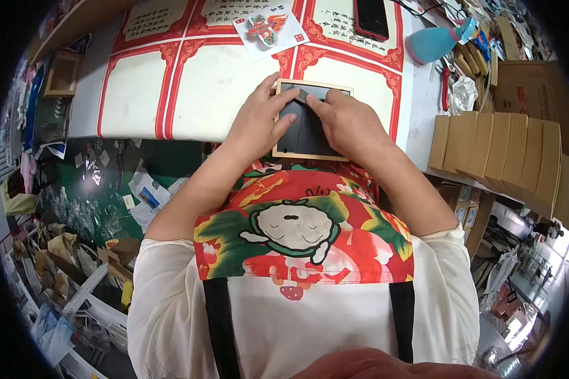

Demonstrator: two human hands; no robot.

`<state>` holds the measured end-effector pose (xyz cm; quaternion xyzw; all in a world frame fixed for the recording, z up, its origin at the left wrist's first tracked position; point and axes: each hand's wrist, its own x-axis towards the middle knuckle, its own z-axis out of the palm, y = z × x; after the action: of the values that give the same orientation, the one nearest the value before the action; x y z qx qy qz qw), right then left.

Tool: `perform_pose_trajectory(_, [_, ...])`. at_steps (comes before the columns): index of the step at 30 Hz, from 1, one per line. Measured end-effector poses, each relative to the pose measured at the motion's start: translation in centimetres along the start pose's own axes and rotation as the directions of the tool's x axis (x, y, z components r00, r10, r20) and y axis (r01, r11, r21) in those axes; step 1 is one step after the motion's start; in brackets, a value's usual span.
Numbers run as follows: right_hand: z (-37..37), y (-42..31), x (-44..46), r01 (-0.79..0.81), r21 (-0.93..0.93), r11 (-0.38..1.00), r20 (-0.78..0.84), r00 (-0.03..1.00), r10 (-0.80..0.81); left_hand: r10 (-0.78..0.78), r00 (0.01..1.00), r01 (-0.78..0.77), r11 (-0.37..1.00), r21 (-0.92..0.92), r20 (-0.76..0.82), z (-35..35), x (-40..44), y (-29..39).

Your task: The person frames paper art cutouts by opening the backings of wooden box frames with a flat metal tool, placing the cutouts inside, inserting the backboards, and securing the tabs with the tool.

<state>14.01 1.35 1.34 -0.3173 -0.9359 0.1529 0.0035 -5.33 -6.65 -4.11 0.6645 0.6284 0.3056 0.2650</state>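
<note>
A small picture frame (276, 144) with a light wooden border and a black back lies face down at the table's near edge. My left hand (259, 120) grips its left side, index finger reaching onto the back and thumb resting over the black panel. On the other side, my right hand (354, 123) holds the frame's upper right part, with a finger pressed on the back near the top. A short dark strip (302, 96), perhaps part of the stand, shows between the fingertips of both hands. My right palm hides much of the frame's right side.
Red-bordered cream sheets (215, 88) cover the table. At the back are a white card with a colourful bird-like ornament (265, 30), a phone (371, 19) and a blue bottle (431, 44). Red-handled pliers (445, 88) and brown cardboard boxes (499, 148) stand right.
</note>
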Motion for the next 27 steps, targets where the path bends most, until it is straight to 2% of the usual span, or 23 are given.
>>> perform_pose_trajectory(4, [-0.2, -1.2, -0.6, -0.051, 0.008, 0.999, 0.034, 0.998, 0.050, -0.036, 0.999, 0.035, 0.999, 0.023, 0.026, 0.0, -0.1, 0.1])
perform_pose_trajectory(7, [0.5, 0.7, -1.8, -0.018, 0.126, 0.992, -0.052, 0.998, 0.025, 0.001, 1.000, 0.000, 0.998, 0.056, -0.024, 0.2, -0.2, 0.3])
perform_pose_trajectory(9, [-1.1, 1.6, -3.2, -0.135, 0.148, 0.980, -0.114, 0.982, 0.152, 0.049, 0.996, -0.045, 0.998, 0.054, -0.074, -0.4, -0.4, 0.9])
perform_pose_trajectory(10, [-0.8, 2.9, -3.8, -0.143, 0.200, 0.969, -0.209, 0.960, 0.184, 0.095, 0.992, -0.092, 0.995, 0.041, -0.077, -0.9, -0.5, 1.2])
perform_pose_trajectory(13, [-0.8, 5.4, -5.2, -0.171, 0.209, 0.963, -0.165, 0.964, 0.207, 0.234, 0.971, -0.237, 0.945, 0.227, 0.041, -1.0, 0.4, 2.2])
perform_pose_trajectory(17, [-1.2, 4.9, -5.2, -0.176, 0.160, 0.971, -0.119, 0.973, 0.196, 0.277, 0.938, -0.332, 0.890, 0.311, 0.209, 0.6, 1.8, 3.7])
perform_pose_trajectory(18, [-1.3, 4.5, -5.2, -0.190, 0.148, 0.971, -0.111, 0.972, 0.207, 0.231, 0.948, -0.301, 0.877, 0.374, 0.221, 1.1, 1.8, 3.6])
perform_pose_trajectory(21, [-1.3, 3.5, -5.1, -0.218, 0.014, 0.976, -0.060, 0.974, 0.218, 0.214, 0.953, -0.292, 0.845, 0.447, 0.217, 1.7, 1.7, 3.3])
perform_pose_trajectory(25, [-0.7, 1.5, -5.3, -0.271, -0.126, 0.954, -0.044, 0.962, 0.268, 0.221, 0.954, -0.290, 0.852, 0.437, 0.203, 1.7, 1.8, 3.3])
perform_pose_trajectory(27, [-0.4, 2.3, -5.5, -0.238, -0.059, 0.970, -0.074, 0.970, 0.233, 0.209, 0.955, -0.281, 0.860, 0.426, 0.209, 1.6, 1.7, 3.4])
